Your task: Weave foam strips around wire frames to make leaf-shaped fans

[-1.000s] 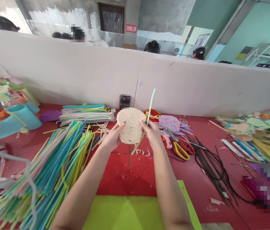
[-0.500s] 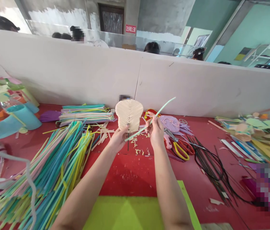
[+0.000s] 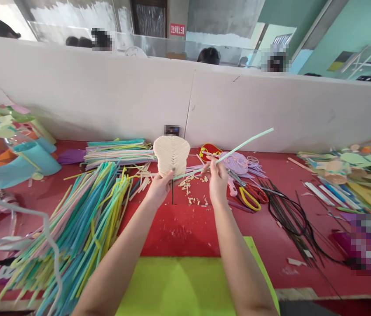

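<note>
My left hand [image 3: 161, 188] is closed on the lower end of a cream leaf-shaped piece [image 3: 171, 153], made of slanting strips that meet along a middle line. A thin dark stem [image 3: 173, 193] sticks down below it. Between the fingers of my right hand [image 3: 217, 177] is a pale green pipe cleaner [image 3: 249, 141]. It slants up to the right, and its lower end reaches the base of the leaf piece by my left fingers. Small cream clippings [image 3: 187, 186] lie on the red table [image 3: 179, 232] between my hands.
A big bundle of coloured pipe cleaners [image 3: 73, 232] lies at left, with a stacked bundle [image 3: 116, 153] behind. Scissors with yellow and red handles [image 3: 250, 199], a lilac oval piece [image 3: 236, 163] and dark wires [image 3: 289, 224] lie right. A white partition [image 3: 106, 87] stands behind.
The pale green pipe cleaner has shifted right and lies flatter, its lower end now at the leaf piece's base. My right hand has moved slightly right, the leaf piece slightly left.
</note>
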The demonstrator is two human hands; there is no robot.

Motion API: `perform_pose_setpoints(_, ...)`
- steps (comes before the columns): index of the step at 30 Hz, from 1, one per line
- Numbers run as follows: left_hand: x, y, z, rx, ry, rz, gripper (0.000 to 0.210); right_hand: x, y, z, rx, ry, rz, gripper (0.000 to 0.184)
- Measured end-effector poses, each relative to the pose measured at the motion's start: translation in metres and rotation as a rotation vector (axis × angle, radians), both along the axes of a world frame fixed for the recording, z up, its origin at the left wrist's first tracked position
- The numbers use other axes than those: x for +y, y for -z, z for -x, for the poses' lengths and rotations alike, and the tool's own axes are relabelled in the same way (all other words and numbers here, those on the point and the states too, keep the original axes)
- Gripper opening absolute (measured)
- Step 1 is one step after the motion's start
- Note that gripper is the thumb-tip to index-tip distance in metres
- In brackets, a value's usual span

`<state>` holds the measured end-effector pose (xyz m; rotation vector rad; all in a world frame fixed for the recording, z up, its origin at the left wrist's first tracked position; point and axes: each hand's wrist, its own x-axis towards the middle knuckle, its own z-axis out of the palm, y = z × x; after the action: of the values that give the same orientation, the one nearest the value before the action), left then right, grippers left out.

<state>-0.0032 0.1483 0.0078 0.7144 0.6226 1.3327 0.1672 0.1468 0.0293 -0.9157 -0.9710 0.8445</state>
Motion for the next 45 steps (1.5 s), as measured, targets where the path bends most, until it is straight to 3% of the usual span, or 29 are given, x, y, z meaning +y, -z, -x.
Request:
perform_pose_setpoints(10,-0.037,0.044,0.016,0.111,-0.059,0.110,0.049,-0.039,0.060,0.011,0.162,-0.071,0.151,0.039)
perform_pose_setpoints(17,-0.039,0.065,0.013,0.101,-0.067,0.134,0.050,-0.044,0.078,0.023,0.113,-0.082,0.204,0.038)
perform_pose_setpoints(22,-0.035,0.068,0.016,0.064,-0.114,0.127,0.041,-0.046,0.082,0.024,0.098,-0.097,0.205,0.036)
perform_pose_setpoints(32,-0.031,0.074,0.016,0.075,-0.044,0.132,0.042,-0.047,0.085,0.028,0.139,-0.157,0.214,0.031)
perform_pose_setpoints(45,-0.034,0.067,0.015,0.098,0.011,0.094,0.046,-0.049,0.090,0.036,0.036,-0.167,0.282,0.031)
